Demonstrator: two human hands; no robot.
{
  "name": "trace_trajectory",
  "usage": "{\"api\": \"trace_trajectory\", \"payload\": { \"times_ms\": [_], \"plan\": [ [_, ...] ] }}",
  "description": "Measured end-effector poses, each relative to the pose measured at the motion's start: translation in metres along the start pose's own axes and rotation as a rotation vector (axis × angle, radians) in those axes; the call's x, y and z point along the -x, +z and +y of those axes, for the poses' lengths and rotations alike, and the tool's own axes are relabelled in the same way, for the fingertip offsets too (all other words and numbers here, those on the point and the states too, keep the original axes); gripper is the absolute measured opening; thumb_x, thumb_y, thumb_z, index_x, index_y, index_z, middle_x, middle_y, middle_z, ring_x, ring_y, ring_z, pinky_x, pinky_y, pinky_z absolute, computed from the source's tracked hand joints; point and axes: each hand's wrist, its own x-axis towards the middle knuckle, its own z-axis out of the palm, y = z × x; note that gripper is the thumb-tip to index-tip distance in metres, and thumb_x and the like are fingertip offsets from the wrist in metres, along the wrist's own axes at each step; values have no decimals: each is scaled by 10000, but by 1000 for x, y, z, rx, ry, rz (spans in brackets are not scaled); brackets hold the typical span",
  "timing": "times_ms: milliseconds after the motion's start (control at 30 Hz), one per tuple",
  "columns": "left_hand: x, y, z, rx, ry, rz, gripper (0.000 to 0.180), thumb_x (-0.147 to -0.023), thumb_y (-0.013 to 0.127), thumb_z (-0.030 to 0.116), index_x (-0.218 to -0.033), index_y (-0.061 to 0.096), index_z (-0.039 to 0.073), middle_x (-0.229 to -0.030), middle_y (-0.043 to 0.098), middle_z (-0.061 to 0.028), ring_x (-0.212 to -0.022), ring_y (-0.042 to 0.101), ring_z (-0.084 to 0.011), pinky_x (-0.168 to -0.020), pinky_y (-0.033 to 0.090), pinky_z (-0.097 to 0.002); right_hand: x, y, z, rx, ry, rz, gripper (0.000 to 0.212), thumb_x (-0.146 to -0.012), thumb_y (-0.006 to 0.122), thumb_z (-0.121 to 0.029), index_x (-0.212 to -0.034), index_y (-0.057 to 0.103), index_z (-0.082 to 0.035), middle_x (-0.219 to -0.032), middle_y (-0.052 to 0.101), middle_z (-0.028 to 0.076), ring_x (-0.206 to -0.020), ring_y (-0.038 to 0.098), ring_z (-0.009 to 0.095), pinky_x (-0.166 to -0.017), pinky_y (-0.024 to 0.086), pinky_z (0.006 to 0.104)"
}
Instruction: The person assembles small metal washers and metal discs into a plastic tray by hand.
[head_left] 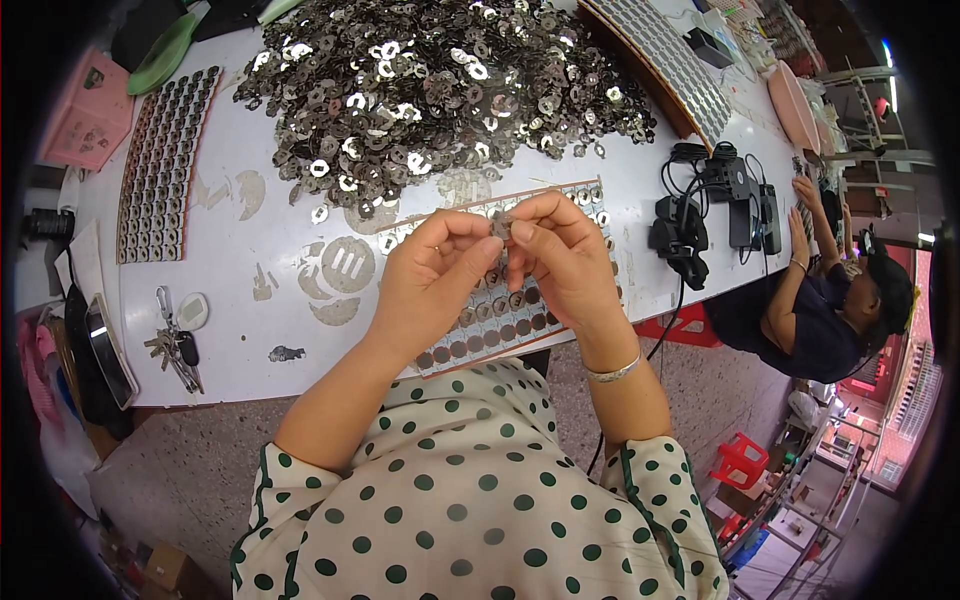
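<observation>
Above the table's front edge, my left hand [432, 278] and my right hand [566, 262] meet, thumbs and forefingers pinched on one small grey metal piece [501, 226]. Fingertips cover much of it, so its full shape is hidden. Under both hands lies a flat tray [482, 338] with rows of round places. Pale metal pieces sit in many of its rows, while the rows nearest me show dark brown discs. Beyond the hands spreads a large heap of small shiny ring-like metal pieces [430, 100], with a few loose ones at its edge.
A filled tray [160, 165] stands at the left, another filled board [665, 65] at the back right. Keys [178, 348] and a phone [110, 350] lie at left. Black cabled devices [715, 210] occupy the right side. A co-worker [830, 300] sits at the table's right.
</observation>
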Motion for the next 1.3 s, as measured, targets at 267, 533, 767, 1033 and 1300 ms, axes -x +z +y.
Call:
{"api": "trace_trajectory", "payload": {
  "times_ms": [267, 533, 767, 1033, 1300],
  "plan": [
    [11, 1, 6, -17, 4, -102, 85, -996, 640, 50, -1071, 620, 16, -1024, 656, -20, -939, 622, -59, -820, 506, -222, 19, 3, -14, 569, -374, -80, 246, -901, 687, 36, -1142, 701, -13, -1099, 620, 69, -893, 656, 122, -711, 565, 232],
    [14, 1, 11, 480, -267, -176, 72, -1014, 602, 70, -1071, 610, 26, -1084, 668, -57, -981, 654, -124, -910, 523, -283, 32, -6, -1, 420, -537, -72, 159, -906, 692, 38, -1062, 686, 8, -1065, 633, 87, -951, 655, 168, -810, 567, 294],
    [28, 8, 6, -204, -60, -147, 70, -969, 627, 65, -1000, 586, 18, -1107, 666, -97, -945, 659, -180, -852, 530, -346, 40, -17, -2, -261, -100, 41, 127, -947, 678, -6, -1065, 632, 0, -1000, 650, 83, -905, 663, 148, -767, 567, 288],
    [49, 8, -5, -1249, 598, -415, 214, -746, 711, 18, -932, 604, 20, -1183, 637, -101, -1048, 617, -279, -863, 517, -394, 53, -36, -8, 525, -137, 86, 218, -911, 651, 36, -1123, 679, 2, -1023, 675, 64, -866, 674, 134, -725, 554, 259],
    [52, 3, -16, -1371, 714, -416, 197, -748, 684, 59, -923, 596, 41, -1242, 626, -115, -1081, 613, -260, -886, 519, -386, 55, -46, -11, 759, 71, -101, 108, -898, 674, 57, -987, 720, 17, -979, 662, 43, -798, 634, 80, -671, 515, 218]
  ]
}}
